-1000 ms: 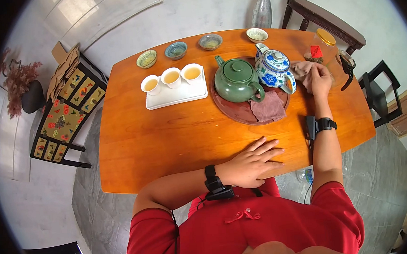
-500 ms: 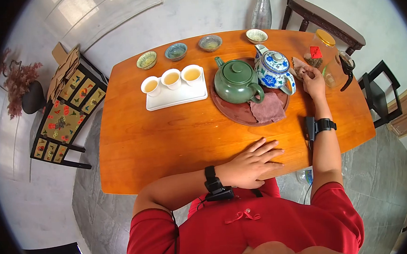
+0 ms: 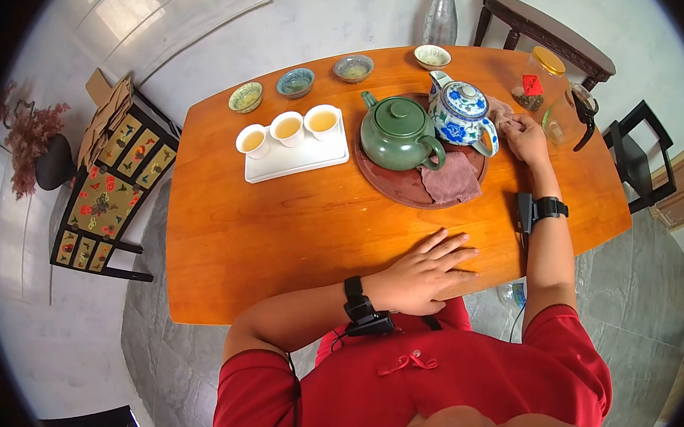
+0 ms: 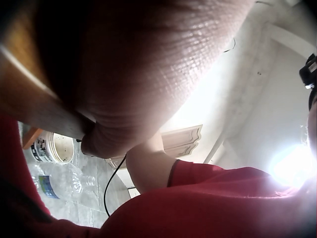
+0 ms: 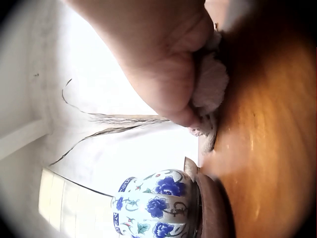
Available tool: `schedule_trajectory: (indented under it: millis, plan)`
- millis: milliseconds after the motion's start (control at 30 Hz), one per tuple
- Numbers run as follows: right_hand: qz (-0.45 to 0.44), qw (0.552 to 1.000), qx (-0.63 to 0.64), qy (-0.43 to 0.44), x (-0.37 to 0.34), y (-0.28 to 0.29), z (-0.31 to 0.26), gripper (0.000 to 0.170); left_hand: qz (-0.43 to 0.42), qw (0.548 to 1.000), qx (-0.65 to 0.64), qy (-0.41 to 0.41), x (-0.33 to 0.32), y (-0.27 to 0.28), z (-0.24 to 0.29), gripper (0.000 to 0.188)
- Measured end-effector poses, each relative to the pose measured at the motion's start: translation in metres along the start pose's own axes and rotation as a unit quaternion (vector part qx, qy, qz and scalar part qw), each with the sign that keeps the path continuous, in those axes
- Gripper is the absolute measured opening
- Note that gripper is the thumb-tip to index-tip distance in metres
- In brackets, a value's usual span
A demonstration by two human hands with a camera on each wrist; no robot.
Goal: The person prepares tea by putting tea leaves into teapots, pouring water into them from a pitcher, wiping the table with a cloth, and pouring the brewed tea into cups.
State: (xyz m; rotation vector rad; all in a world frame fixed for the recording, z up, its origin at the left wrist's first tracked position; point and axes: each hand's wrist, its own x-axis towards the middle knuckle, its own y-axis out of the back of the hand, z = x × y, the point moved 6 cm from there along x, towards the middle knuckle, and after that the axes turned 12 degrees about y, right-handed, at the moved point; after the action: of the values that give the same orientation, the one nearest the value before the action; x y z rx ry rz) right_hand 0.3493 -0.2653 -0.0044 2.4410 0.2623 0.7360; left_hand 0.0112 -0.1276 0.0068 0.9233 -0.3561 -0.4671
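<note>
My right hand [image 3: 529, 138] grips a pinkish-brown cloth [image 3: 498, 110] against the tabletop, just right of the blue-and-white floral teapot [image 3: 463, 102]. In the right wrist view the bunched cloth [image 5: 212, 84] shows under the curled fingers, low over the wood. That teapot and a green teapot [image 3: 396, 130] stand on a round reddish-brown tray [image 3: 388, 190]. A second, folded cloth [image 3: 451, 180] lies over the tray's near edge. My left hand [image 3: 422, 278] rests palm down near the table's front edge, fingers spread, holding nothing.
Left of the teapots, three white cups of tea stand on a white rectangular tray [image 3: 299, 167]. Several small bowls, among them a blue one [image 3: 295, 83], line the far edge. A yellow-lidded jar [image 3: 539, 81] and a glass pot with a dark handle [image 3: 569, 118] stand beyond my right hand.
My right hand has shifted a little left with the cloth, closer to the floral teapot, its fingers more curled over it. The left hand stays in place.
</note>
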Motion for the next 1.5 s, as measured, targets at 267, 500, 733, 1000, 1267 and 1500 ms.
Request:
schedule_trajectory:
  millis: [267,500,733,1000,1267,1500]
  plan:
    - [0.067,0.991,0.098,-0.068,0.002,0.007,0.003,0.022,-0.001,1.0,-0.003,0.001,0.001,0.002,0.001,0.07]
    - [0.293,0.931,0.217,0.024,0.005,0.031,0.019,0.017,0.005,1.0,0.001,0.001,-0.001,0.001,0.001,0.069]
    - [0.196,0.971,0.137,0.022,0.008,0.02,0.03,0.022,0.01,1.0,-0.001,-0.002,-0.001,0.0,0.0,0.069]
    - [-0.046,0.974,0.21,-0.071,-0.006,-0.015,-0.012,0.034,0.006,1.0,0.004,-0.001,0.001,0.001,0.0,0.069]
    - [-0.139,0.985,0.087,0.052,-0.003,-0.026,-0.01,0.043,0.005,1.0,0.001,0.0,0.001,0.002,0.001,0.069]
    - [-0.097,0.981,-0.161,0.04,0.001,-0.004,-0.008,0.054,0.01,1.0,-0.002,-0.001,0.001,0.001,0.001,0.07]
